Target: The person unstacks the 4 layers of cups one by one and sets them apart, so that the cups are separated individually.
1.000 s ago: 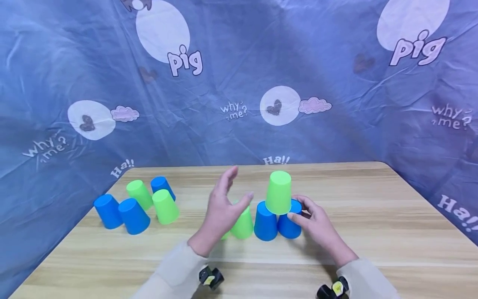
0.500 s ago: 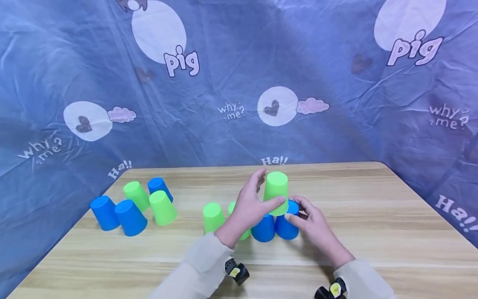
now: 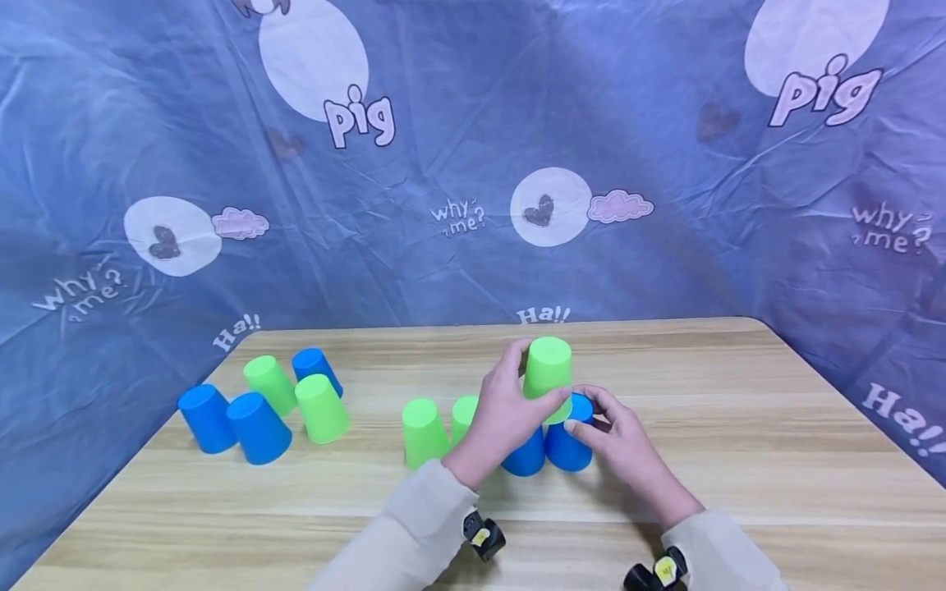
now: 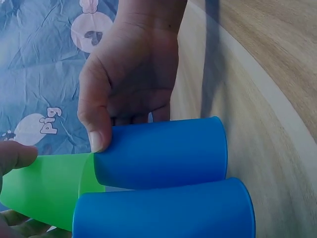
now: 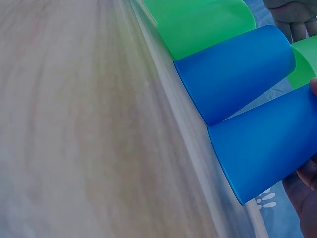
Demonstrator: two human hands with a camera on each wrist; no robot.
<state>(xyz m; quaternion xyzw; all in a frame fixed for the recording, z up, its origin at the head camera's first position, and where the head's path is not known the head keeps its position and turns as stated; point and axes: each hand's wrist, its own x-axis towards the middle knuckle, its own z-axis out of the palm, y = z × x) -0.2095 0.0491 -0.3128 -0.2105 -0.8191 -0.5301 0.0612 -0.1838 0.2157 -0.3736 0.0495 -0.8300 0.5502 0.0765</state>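
Note:
Two blue cups stand upside down side by side, the right blue cup [image 3: 569, 447] and the left blue cup [image 3: 525, 455]. Across their tops sits a green cup [image 3: 548, 369], also upside down. My left hand [image 3: 510, 410] grips this green cup, thumb on the near side and fingers behind it. With thumb and fingers, my right hand [image 3: 621, 439] holds the right blue cup near its top. In the left wrist view the right thumb presses the edge of that blue cup [image 4: 161, 153], close to the green cup's rim [image 4: 89, 173].
Left of the stack, two green cups [image 3: 424, 431] stand in line with the blue ones, one partly behind my left arm. A group of several blue and green cups [image 3: 259, 427] stands at the table's left. A blue printed cloth [image 3: 414, 271] hangs behind the wooden table [image 3: 739, 394].
My left hand has moved right, from beside the stack to the upper green cup, and now grips it. The right hand stays on the right blue cup.

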